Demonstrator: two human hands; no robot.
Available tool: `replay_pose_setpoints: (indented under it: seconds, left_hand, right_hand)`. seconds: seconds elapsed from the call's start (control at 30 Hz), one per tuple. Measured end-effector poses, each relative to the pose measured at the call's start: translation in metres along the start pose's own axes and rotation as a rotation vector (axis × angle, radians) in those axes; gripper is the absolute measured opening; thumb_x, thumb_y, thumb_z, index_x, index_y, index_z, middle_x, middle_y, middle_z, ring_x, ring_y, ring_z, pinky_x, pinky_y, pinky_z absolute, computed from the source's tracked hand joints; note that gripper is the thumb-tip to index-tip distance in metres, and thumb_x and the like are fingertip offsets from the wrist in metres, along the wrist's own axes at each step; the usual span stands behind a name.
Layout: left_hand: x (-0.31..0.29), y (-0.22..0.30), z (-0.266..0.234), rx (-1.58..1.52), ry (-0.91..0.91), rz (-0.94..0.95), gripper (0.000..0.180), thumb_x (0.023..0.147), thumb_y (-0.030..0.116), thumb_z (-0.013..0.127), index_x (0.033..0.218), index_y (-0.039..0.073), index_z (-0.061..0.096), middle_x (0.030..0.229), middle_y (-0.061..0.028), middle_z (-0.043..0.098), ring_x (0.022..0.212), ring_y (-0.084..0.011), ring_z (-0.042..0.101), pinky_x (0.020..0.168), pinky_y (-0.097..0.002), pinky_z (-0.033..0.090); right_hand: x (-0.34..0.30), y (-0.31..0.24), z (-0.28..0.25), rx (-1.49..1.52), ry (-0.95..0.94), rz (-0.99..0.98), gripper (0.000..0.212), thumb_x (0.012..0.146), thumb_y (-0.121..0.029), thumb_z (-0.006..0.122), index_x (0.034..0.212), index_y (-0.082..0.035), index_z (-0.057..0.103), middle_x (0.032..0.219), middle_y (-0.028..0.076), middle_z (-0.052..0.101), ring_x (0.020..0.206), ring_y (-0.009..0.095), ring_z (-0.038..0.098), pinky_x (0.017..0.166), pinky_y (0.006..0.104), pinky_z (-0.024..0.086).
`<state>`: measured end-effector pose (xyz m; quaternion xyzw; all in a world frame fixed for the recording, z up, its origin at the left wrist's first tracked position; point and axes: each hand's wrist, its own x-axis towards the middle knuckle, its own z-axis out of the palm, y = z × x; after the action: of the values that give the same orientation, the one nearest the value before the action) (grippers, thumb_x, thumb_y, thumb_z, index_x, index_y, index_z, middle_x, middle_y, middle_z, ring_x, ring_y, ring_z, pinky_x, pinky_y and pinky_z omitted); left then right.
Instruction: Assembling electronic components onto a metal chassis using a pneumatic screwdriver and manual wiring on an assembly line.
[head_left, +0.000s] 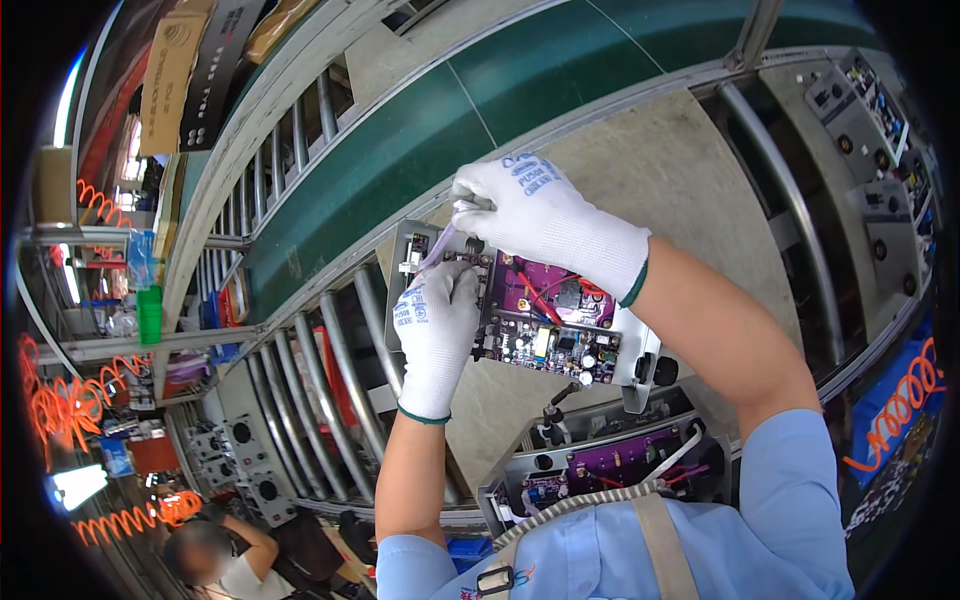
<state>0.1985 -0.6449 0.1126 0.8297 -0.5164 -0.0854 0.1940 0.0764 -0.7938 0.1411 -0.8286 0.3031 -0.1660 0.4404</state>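
Note:
An opened grey metal unit (636, 340) lies on the board in front of me. Inside are a purple circuit board (512, 292), a populated board (530, 343) and red leads. My right hand (540, 205), in a white glove, pinches the upper end of a pale lavender strip (440, 243) above the unit's far left corner. My left hand (437, 310), gloved too, is closed around the strip's lower end, close to the connectors at the unit's left side. Its fingertips partly hide where the strip ends.
A second opened unit (600, 465) stands close to my body, with a black-handled tool (562, 398) by it. Metal rollers (345, 335) run to the left, a green conveyor (420, 125) beyond. More units (885, 215) are at far right. A person (235, 550) sits at lower left.

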Motion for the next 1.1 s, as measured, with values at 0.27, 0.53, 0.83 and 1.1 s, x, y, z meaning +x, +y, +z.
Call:
replay_pose_setpoints:
  seconds: [0.27,0.53,0.83,1.1]
  left_hand:
    - [0.002,-0.002,-0.004,-0.008,-0.091,0.027,0.019,0.089,0.016,0.063,0.099,0.005,0.074,0.096,-0.0175,0.07,0.094,-0.0333,0.067,0.084,-0.0404,0.052]
    - [-0.003,0.004,-0.004,0.053,-0.023,0.106,0.019,0.088,0.01,0.063,0.103,0.003,0.072,0.094,-0.0164,0.069,0.091,-0.0314,0.067,0.082,-0.0369,0.052]
    - [-0.001,0.014,-0.002,0.272,-0.073,0.188,0.018,0.088,0.011,0.062,0.103,0.006,0.071,0.095,-0.0143,0.068,0.085,-0.0321,0.068,0.074,-0.0382,0.054]
    - [0.008,0.0,0.009,0.186,-0.064,0.272,0.017,0.086,0.009,0.062,0.101,0.007,0.071,0.093,-0.0113,0.069,0.085,-0.0316,0.068,0.074,-0.0395,0.054]
  right_hand:
    - [-0.002,0.001,-0.003,0.006,-0.065,0.001,0.026,0.089,-0.031,0.064,0.105,-0.011,0.069,0.104,0.011,0.071,0.101,0.03,0.067,0.088,0.0417,0.052]
    - [0.0,0.007,0.004,0.002,-0.009,-0.075,0.024,0.092,-0.03,0.062,0.104,-0.011,0.066,0.088,0.01,0.07,0.076,0.023,0.07,0.075,0.0372,0.053]
    - [0.0,0.009,0.007,0.001,0.017,-0.104,0.024,0.091,-0.03,0.063,0.103,-0.011,0.068,0.091,0.01,0.071,0.082,0.026,0.07,0.077,0.0385,0.053]
    - [0.001,0.0,-0.009,0.156,-0.135,-0.044,0.032,0.086,-0.033,0.067,0.107,-0.01,0.07,0.093,0.012,0.072,0.089,0.025,0.071,0.079,0.0363,0.055]
